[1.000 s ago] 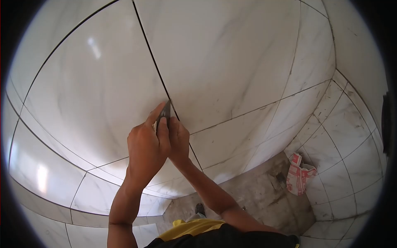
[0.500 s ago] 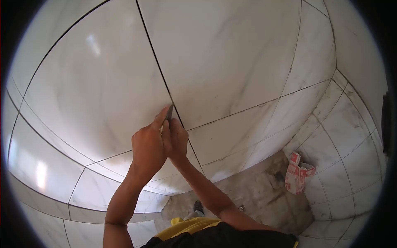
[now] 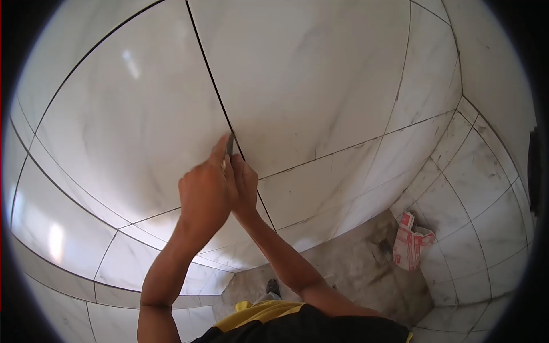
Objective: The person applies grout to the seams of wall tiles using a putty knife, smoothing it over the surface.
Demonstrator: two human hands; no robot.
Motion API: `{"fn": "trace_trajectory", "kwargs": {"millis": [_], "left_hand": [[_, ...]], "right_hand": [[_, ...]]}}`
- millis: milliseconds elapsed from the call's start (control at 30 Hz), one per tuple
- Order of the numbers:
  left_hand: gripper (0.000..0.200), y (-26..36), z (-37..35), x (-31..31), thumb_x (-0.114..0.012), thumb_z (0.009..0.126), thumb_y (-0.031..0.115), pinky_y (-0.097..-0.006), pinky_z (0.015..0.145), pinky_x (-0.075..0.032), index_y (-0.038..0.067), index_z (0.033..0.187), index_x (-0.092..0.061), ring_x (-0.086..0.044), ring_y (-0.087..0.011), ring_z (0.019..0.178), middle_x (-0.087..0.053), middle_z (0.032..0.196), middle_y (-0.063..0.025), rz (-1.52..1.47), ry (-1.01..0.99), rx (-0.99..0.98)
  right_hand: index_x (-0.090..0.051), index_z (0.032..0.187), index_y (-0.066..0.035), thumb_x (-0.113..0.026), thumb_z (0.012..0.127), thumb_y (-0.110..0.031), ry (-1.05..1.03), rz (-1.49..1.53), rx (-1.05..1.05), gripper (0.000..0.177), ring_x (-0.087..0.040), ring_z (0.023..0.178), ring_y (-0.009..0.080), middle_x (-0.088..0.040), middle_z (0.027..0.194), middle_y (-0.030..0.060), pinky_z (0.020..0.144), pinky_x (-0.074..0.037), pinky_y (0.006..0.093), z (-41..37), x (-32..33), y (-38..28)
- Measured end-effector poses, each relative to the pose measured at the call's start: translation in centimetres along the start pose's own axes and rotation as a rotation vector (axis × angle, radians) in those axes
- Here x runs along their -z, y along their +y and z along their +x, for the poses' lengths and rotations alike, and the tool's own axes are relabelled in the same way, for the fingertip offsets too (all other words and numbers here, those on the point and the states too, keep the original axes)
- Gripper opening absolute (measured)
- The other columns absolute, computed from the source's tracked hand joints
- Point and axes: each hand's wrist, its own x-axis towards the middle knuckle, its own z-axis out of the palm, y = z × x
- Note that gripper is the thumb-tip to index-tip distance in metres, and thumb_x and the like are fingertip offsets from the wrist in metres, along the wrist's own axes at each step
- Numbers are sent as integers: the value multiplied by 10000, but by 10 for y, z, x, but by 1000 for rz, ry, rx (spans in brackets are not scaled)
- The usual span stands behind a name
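My left hand (image 3: 204, 191) and my right hand (image 3: 245, 186) are pressed together low on a large white marbled wall tile (image 3: 137, 114). Between their closed fingers sticks up a thin grey blade-like tool (image 3: 230, 145), its handle hidden in my grip. The tip touches the dark vertical joint (image 3: 214, 86) between two tiles. My left index finger stretches along the blade's left side, while the right fingers curl around its lower part.
A crumpled red and white bag (image 3: 410, 243) lies on the dusty floor (image 3: 349, 268) against the tiled wall at right. My shoe (image 3: 273, 286) shows below. Dark smudges mark the tiles near the bottom joint.
Both hands and the blade have slid slightly up and left along the vertical joint. My grip looks the same.
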Motion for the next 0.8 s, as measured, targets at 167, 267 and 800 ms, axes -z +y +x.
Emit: {"fn": "trace_trajectory", "kwargs": {"millis": [167, 267, 800], "left_hand": [[385, -7, -8, -11, -514, 969, 131, -450, 580, -515, 52, 1337, -595, -644, -368, 573, -645, 635, -181, 43, -89, 40], [388, 9, 11, 12, -505, 971, 124, -459, 604, -523, 54, 1343, -589, -649, -372, 588, -652, 650, -186, -52, -36, 69], [456, -37, -81, -56, -489, 1006, 233, -478, 679, -526, 53, 1424, -503, -664, -419, 703, -671, 737, -208, -324, -114, 187]], "right_hand": [[-492, 829, -4, -466, 1051, -253, 9, 19, -52, 335, -438, 585, 162, -482, 655, 102, 547, -375, 360, -7, 1, 3], [-492, 837, -7, -456, 1055, -263, -14, 37, -21, 338, -436, 588, 159, -481, 670, 100, 569, -391, 345, 5, 0, -10], [-550, 1274, -1, -557, 1012, -315, -239, -327, -208, 408, -654, 1035, 334, -629, 1170, 214, 883, -514, 413, -83, 84, 34]]}}
